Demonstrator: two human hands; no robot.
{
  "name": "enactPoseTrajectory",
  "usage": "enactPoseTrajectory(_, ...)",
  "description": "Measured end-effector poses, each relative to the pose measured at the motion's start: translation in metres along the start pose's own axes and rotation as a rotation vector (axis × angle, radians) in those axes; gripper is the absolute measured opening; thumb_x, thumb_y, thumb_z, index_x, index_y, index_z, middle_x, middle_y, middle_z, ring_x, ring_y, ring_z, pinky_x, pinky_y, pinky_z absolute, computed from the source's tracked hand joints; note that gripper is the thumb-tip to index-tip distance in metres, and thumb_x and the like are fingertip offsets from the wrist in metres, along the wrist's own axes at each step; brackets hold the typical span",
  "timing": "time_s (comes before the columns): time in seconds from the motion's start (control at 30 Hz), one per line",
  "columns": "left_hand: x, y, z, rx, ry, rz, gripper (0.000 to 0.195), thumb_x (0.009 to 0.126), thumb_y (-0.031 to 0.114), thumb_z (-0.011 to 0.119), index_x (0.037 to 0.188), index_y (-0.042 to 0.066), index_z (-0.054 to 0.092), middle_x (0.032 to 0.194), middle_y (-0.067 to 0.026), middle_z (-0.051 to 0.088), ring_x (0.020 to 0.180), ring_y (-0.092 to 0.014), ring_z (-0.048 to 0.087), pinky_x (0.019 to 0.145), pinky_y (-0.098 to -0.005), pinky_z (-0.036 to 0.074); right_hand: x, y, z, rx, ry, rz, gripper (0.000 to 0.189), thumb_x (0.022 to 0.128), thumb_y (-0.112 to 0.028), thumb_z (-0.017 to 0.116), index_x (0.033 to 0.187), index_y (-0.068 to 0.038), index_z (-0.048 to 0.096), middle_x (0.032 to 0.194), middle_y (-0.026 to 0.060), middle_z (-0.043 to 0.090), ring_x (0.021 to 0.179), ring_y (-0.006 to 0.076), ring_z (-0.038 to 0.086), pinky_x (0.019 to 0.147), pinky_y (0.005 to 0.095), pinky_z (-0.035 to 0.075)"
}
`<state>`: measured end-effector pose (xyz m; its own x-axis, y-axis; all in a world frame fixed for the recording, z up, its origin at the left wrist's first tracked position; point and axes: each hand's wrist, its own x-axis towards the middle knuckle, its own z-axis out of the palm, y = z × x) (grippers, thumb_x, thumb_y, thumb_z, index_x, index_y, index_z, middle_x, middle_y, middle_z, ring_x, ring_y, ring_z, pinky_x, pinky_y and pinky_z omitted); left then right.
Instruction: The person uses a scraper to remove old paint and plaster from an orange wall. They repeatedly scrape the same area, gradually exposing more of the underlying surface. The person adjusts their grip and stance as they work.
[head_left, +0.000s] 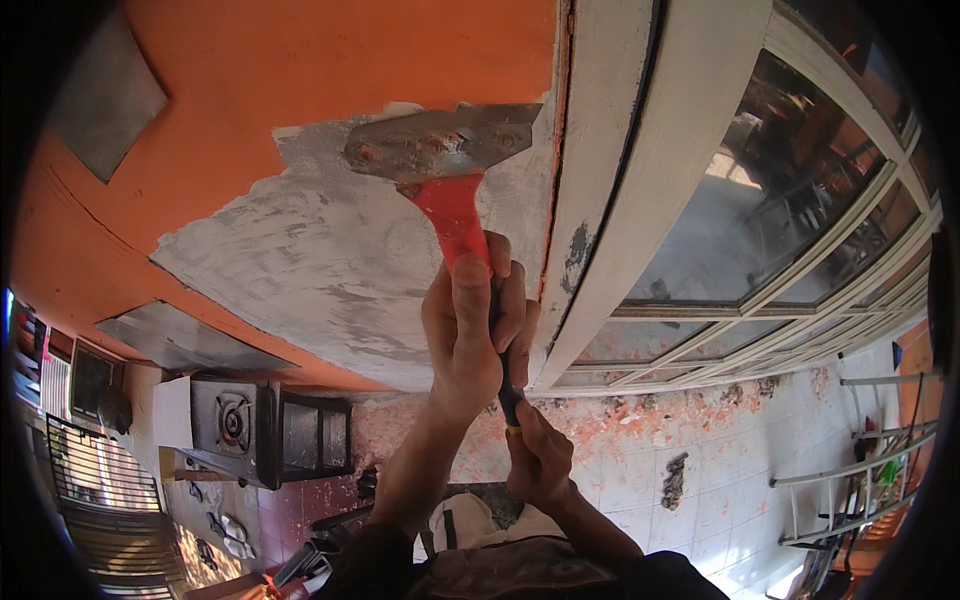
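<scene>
A long-handled paint scraper (442, 214) with a red neck, a dark grip and a wide, worn metal blade (442, 142) is in both hands. My left hand (476, 330) wraps around the handle just below the red neck. Lower down, my right hand (541, 454) grips the handle's bottom end. The blade lies against the wall at the upper border of a bare, grey-white patch (315, 255), close to the door frame. Orange paint (337, 52) covers the wall above and left of this patch, with a ragged edge between them.
White-framed glass panes (735, 217) rise on the right beside a chipped frame post (592, 187). Paint flakes (637, 420) litter the tiled floor (622, 480). A gas stove (232, 424) stands at lower left, a metal ladder (825, 480) at right.
</scene>
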<state>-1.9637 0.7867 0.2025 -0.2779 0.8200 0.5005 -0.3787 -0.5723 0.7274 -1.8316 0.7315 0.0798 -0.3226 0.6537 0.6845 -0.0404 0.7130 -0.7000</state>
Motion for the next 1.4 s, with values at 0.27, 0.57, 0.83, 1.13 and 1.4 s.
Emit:
enactPoseTrajectory(0.27,0.003,0.013,0.01,0.168,0.061,-0.017,0.047,0.111,0.049,0.034,0.097,0.006,0.046,0.056,0.0033,0.034,0.035,-0.005,0.026,0.031,-0.0224,0.024,0.007,-0.008,0.006,0.028,0.066,-0.02,0.066,0.085,0.016,0.06,0.148,-0.003,0.051,0.072,0.011,0.052,0.051,0.0209,0.049,0.047,0.0302,0.039)
enactPoseTrajectory(0.57,0.012,0.02,0.024,0.161,0.121,-0.012,0.045,0.112,0.046,0.035,0.097,0.005,0.048,0.055,0.0043,0.033,0.033,-0.005,0.027,0.03,-0.0228,0.024,0.015,-0.023,0.0,0.074,0.086,0.06,0.057,0.091,0.012,0.06,0.146,-0.001,0.053,0.075,0.0138,0.059,0.057,0.0194,0.054,0.054,0.0286,0.044)
enactPoseTrajectory(0.83,0.0,0.013,0.013,0.245,0.097,-0.011,0.042,0.112,0.043,0.037,0.096,0.006,0.047,0.056,0.0043,0.034,0.033,-0.005,0.028,0.03,-0.0222,0.026,-0.001,-0.017,0.008,0.082,0.115,0.06,0.046,0.094,0.006,0.051,0.139,0.011,0.056,0.069,0.0099,0.064,0.057,0.0109,0.058,0.054,0.0271,0.047)
enactPoseTrajectory(1.13,0.013,0.027,0.028,0.216,0.098,0.019,0.039,0.113,0.039,0.038,0.093,0.006,0.047,0.057,0.0039,0.036,0.034,-0.005,0.031,0.03,-0.0228,0.026,0.016,-0.021,0.003,0.124,0.125,0.053,0.044,0.098,0.002,0.05,0.141,0.01,0.055,0.072,0.0082,0.066,0.058,0.0102,0.056,0.055,0.0263,0.046)
enactPoseTrajectory(1.4,0.013,0.029,0.03,0.232,0.12,0.042,0.043,0.112,0.043,0.038,0.095,0.005,0.049,0.057,0.0037,0.035,0.033,-0.005,0.029,0.03,-0.0229,0.025,0.017,-0.027,-0.003,0.126,0.091,0.072,0.044,0.099,0.002,0.05,0.143,0.008,0.054,0.091,0.0134,0.071,0.064,0.0095,0.058,0.06,0.0258,0.048)
